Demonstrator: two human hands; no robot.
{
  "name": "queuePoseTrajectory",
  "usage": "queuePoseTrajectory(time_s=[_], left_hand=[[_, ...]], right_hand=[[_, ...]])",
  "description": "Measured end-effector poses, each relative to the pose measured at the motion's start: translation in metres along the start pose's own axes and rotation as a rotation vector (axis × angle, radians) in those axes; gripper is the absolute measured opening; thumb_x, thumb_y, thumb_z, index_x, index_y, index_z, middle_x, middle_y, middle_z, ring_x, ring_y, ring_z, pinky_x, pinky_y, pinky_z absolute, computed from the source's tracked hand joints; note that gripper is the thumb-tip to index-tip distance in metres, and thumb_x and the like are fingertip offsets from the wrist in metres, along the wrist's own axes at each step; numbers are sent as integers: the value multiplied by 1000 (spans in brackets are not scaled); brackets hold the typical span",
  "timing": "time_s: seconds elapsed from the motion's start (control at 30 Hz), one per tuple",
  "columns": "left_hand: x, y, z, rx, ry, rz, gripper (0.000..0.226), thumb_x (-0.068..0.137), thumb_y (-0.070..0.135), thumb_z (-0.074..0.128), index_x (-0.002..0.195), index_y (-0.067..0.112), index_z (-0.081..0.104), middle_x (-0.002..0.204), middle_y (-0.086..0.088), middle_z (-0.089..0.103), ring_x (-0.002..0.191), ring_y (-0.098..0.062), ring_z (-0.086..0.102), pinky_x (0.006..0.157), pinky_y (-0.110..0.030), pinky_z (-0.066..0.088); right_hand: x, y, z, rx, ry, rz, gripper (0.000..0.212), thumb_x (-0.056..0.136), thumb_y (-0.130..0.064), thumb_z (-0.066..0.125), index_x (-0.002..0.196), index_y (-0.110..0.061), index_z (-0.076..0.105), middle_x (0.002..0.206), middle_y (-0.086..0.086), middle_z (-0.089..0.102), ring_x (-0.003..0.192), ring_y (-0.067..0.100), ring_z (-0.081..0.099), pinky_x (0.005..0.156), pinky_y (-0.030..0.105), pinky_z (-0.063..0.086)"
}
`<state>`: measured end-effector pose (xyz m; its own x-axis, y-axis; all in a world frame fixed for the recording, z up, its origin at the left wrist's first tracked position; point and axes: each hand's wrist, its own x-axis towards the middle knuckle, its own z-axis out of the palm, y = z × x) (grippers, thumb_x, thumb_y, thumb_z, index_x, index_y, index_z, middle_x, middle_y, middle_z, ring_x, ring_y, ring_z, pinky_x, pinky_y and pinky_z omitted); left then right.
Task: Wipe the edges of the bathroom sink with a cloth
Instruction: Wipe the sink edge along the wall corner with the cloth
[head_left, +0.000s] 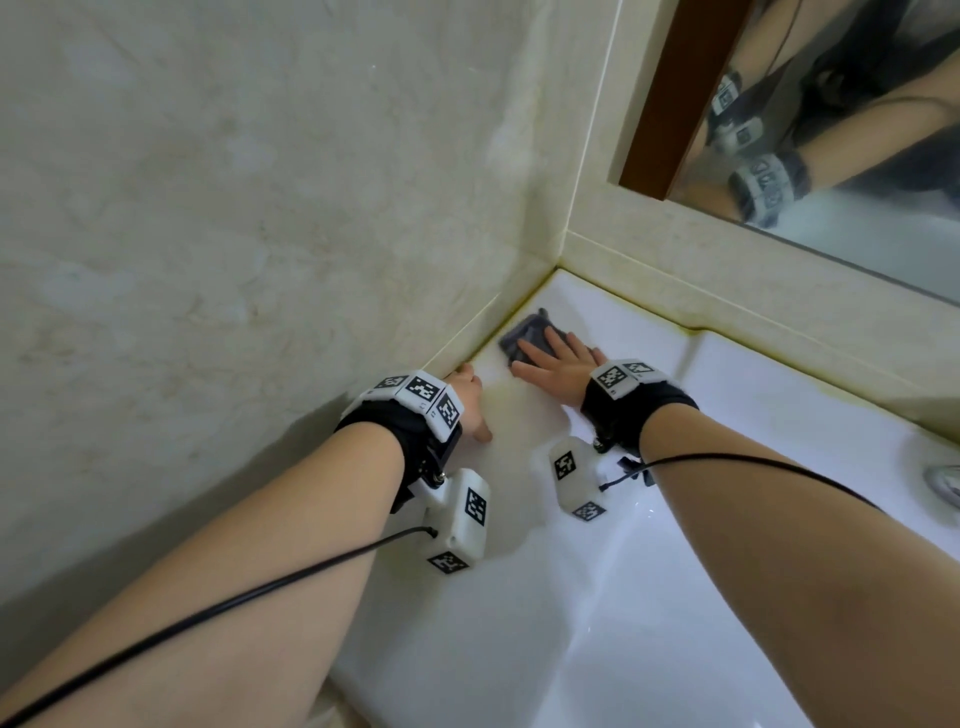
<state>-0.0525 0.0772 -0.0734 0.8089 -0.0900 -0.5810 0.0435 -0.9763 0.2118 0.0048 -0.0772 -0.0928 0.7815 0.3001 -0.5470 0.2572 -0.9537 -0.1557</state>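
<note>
A small grey cloth (522, 332) lies flat on the white sink's (727, 395) rim, close to the back left corner where the two walls meet. My right hand (558, 364) presses down on the cloth with fingers spread, covering its near half. My left hand (471, 402) rests on the sink's left rim against the side wall, fingers extended, holding nothing. Both wrists carry black straps with white marker blocks and cables.
A beige tiled wall (260, 208) runs along the left. A back ledge (727, 291) and a brown-framed mirror (831, 130) stand behind the sink. Part of a metal fitting (943, 480) shows at the right edge. The basin drops away at lower right.
</note>
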Motion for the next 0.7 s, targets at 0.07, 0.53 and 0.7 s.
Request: queuePoseTrajectory(time_s=[0.07,0.53,0.7], left_hand=[[1,-1,1,14,-1,10,85,89,29,60,149,-1,8,159,-10,-7,145,-25,17,116,-36,25],[0,0,3,14,21,3,90,88,30,61,150,0,2,159,-12,-3,146,-23,15,117,-35,23],[-2,-1,6,43,25,8,84,90,30,58,150,0,7,159,-9,-8,147,-23,10,118,-38,21]], right_hand=[[-4,14,-2,-67,-6,25,63,88,-63,27,144,-45,3,155,-1,-20,143,26,-17,114,46,-7],[-11,-16,12,-63,-10,-65,59,90,-59,19,144,-43,0,156,-4,-18,143,22,-16,115,45,-6],[-25,34,11,-43,54,48,63,87,-59,22,144,-42,1,156,-3,-19,143,23,-17,114,43,-8]])
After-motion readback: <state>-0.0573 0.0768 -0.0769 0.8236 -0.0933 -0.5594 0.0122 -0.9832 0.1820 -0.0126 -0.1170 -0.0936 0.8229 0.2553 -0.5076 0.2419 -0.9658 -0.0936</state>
